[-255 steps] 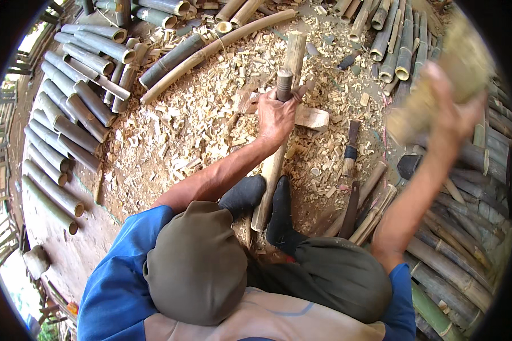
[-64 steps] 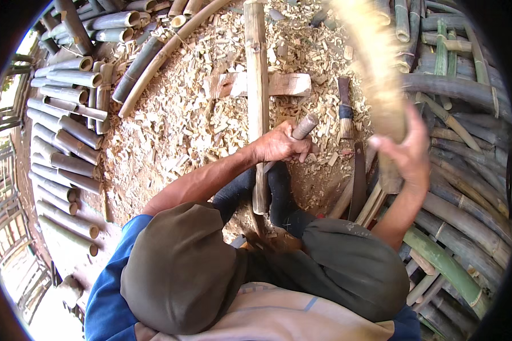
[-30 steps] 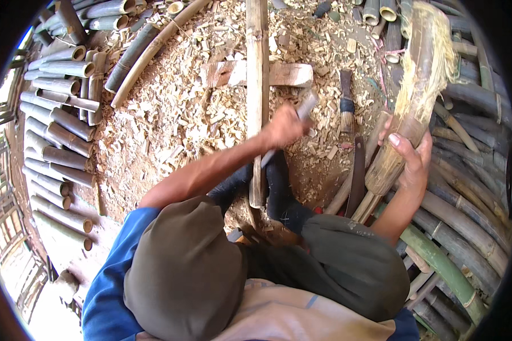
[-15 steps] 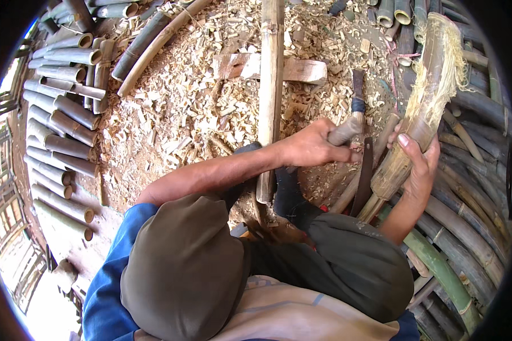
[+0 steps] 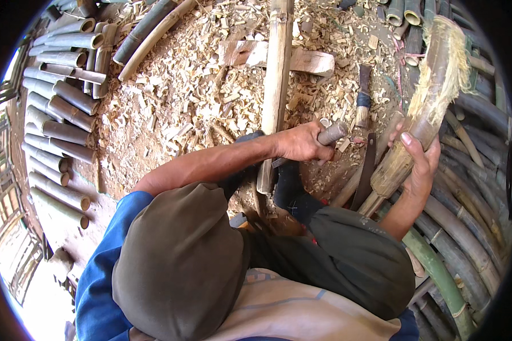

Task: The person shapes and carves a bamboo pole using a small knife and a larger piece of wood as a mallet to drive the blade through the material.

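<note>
Now your right hand (image 5: 420,158) grips the mallet (image 5: 420,116) steady, no longer mid-swing; striking looks paused. Left hand (image 5: 305,142) stays clenched round the handle (image 5: 333,133), beside the pole (image 5: 276,77).

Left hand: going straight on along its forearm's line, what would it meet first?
The left hand would probably reach the right hand or the frayed wooden mallet it grips. Its line crosses the dark-banded tool sooner, but that looks lower; depth is unclear.

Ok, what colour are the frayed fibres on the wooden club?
The frayed fibres on the club are pale straw-yellow, best seen in the head view.
</note>
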The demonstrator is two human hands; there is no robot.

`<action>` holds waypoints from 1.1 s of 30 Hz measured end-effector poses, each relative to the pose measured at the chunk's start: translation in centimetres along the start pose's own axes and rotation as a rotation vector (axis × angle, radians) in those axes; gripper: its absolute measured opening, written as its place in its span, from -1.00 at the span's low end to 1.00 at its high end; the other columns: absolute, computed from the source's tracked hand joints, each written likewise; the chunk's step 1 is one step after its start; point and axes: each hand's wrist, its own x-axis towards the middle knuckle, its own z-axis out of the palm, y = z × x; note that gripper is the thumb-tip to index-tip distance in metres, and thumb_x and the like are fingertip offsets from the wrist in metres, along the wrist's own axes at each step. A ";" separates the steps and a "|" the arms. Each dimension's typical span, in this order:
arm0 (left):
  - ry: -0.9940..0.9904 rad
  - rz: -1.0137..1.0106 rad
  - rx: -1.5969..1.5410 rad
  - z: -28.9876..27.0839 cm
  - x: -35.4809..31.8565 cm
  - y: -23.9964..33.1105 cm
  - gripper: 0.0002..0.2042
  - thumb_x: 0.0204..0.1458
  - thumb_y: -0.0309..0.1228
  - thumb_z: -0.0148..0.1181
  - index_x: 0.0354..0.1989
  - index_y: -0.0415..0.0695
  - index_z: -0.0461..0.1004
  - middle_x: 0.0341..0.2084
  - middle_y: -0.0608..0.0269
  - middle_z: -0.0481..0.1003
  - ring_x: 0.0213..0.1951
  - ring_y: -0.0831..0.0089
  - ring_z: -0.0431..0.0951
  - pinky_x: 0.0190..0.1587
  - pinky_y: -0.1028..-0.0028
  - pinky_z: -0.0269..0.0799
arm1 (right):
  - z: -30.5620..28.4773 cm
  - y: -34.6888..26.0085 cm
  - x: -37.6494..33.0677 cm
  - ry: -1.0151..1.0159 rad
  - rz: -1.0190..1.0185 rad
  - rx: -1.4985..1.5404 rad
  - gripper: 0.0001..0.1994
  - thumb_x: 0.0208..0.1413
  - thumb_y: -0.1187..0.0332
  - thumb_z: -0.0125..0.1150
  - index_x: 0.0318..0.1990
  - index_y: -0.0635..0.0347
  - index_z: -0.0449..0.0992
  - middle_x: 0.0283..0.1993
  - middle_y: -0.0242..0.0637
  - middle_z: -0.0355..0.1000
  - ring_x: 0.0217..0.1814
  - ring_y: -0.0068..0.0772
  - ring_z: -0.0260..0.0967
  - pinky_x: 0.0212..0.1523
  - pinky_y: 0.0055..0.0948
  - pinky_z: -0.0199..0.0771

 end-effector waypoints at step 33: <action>-0.040 -0.159 -0.162 -1.9 -1.6 0.3 -0.75 0.14 -0.29 0.31 -0.48 -0.20 0.59 -0.66 0.36 0.50 -0.65 0.65 0.34 -0.64 0.56 0.25 | -0.7 2.2 -0.6 -0.407 0.165 -0.383 0.04 -0.23 0.38 0.60 0.44 0.47 0.11 0.25 -0.06 0.39 0.28 -0.27 0.38 0.36 -0.38 0.29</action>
